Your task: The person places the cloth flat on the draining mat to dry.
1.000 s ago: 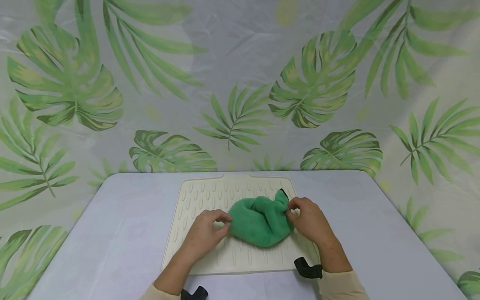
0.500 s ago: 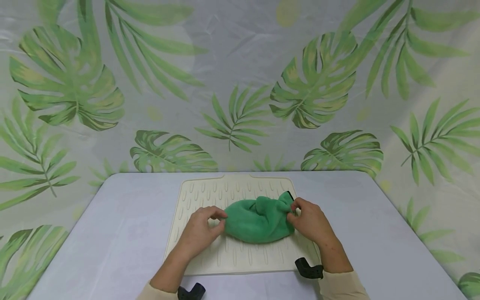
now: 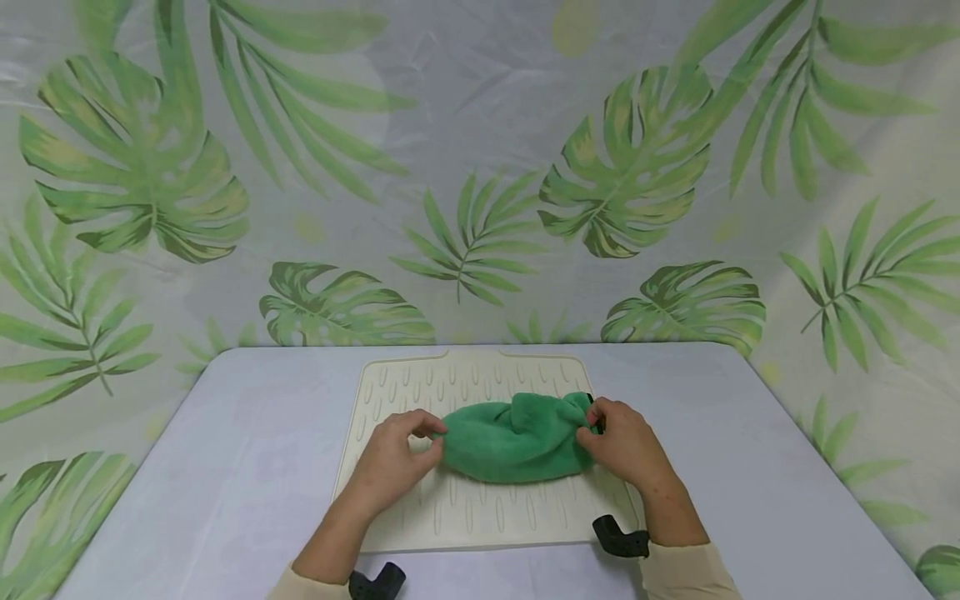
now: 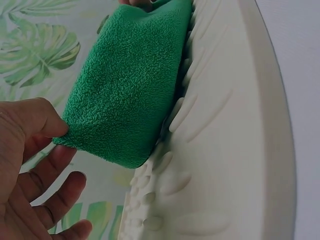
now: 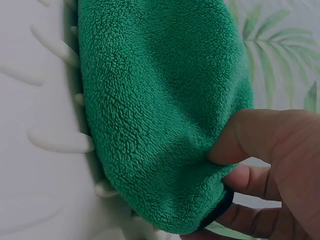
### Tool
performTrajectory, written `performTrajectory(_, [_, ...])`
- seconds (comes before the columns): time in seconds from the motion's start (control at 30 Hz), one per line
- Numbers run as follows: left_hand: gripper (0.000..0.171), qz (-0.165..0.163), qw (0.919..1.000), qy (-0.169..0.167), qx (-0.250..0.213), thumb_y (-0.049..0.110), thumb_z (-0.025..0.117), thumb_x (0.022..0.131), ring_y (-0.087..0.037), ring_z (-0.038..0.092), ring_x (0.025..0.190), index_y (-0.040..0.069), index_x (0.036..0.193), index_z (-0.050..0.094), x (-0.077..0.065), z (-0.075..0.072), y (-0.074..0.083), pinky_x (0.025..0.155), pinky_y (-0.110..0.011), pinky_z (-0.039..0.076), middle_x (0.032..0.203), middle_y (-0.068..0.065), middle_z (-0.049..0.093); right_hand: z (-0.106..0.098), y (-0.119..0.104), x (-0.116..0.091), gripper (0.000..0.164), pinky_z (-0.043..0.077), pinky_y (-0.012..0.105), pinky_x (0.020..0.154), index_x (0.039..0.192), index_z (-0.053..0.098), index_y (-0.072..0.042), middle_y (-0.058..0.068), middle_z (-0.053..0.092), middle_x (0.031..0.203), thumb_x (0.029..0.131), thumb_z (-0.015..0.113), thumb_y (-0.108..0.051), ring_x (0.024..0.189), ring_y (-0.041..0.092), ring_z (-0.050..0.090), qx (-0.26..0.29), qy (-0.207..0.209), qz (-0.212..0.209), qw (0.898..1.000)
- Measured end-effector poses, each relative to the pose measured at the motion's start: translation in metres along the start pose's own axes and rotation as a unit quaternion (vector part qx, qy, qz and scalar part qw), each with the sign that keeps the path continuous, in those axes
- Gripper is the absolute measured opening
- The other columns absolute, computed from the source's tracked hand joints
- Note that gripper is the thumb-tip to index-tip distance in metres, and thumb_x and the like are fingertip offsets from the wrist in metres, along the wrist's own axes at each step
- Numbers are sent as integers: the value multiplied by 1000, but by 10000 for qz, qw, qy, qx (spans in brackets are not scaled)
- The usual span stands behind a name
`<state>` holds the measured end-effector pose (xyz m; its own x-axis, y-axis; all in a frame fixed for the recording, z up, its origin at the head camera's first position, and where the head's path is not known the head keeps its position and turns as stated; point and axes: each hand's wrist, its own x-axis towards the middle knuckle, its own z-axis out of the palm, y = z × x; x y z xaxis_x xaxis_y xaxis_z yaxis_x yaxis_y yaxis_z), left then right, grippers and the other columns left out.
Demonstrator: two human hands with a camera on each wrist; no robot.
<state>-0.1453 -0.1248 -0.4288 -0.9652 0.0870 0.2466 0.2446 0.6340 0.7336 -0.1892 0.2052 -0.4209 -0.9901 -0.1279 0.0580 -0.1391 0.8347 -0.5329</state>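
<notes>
Left hand (image 3: 390,457) and right hand (image 3: 626,440) pinch the green cloth (image 3: 506,447), visibly fluffy only in wrist views.

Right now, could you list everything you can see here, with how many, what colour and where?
green cloth: 1, green with dark edging, bunched lengthwise above the mat, between the hands
ridged mat: 1, cream, on the table
table: 1, white, under the mat
leafy backdrop: count of sheets unclear, pale with green leaves, behind and beside the table
black devices: 2, black, one at each wrist
sleeves: 2, beige, at the bottom of the head view
left hand: 1, bare, fingers pinching the cloth's left end
right hand: 1, bare, fingers gripping the cloth's right end, by the dark edging
</notes>
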Motion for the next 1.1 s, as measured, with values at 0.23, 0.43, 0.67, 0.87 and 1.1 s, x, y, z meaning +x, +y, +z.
performTrajectory(0.23, [16,-144,9999,-25,9,11,73,88,-15,64,95,25,96,74,1,-5,-1,84,-36,51,92,10,70,-3,0,-2,14,40,30,59,94,60,-8,7,59,84,92,66,-20,69,18,50,-79,-124,112,9998])
performTrajectory(0.43, [17,-169,9998,-64,-13,9,73,87,-20,66,96,24,95,74,1,-11,0,82,-33,51,91,10,70,-7,-2,-5,15,38,30,55,91,59,-9,5,58,77,92,66,-22,63,18,49,-150,-251,226,9993])
performTrajectory(0.67, [16,-287,9992,-219,-178,9,73,87,-13,62,89,22,94,73,2,-14,-1,77,-29,51,89,9,69,-7,1,-6,19,38,30,53,85,59,-11,2,56,70,92,68,-26,59,17,50,-224,-373,382,9983])
performTrajectory(0.87, [16,-420,9978,-472,-210,9,70,87,-11,61,89,23,94,71,1,-15,-1,77,-30,51,88,11,68,-6,3,-6,23,38,30,53,82,58,-12,1,57,70,92,70,-29,60,17,51,-288,-506,430,9974])
performTrajectory(1.1, [16,-552,9971,-489,-168,12,64,94,-10,63,88,24,103,69,1,-14,-2,76,-31,52,89,10,69,-9,4,-6,22,38,30,54,83,61,-13,0,59,73,94,69,-30,62,16,50,-200,-545,312,9978])
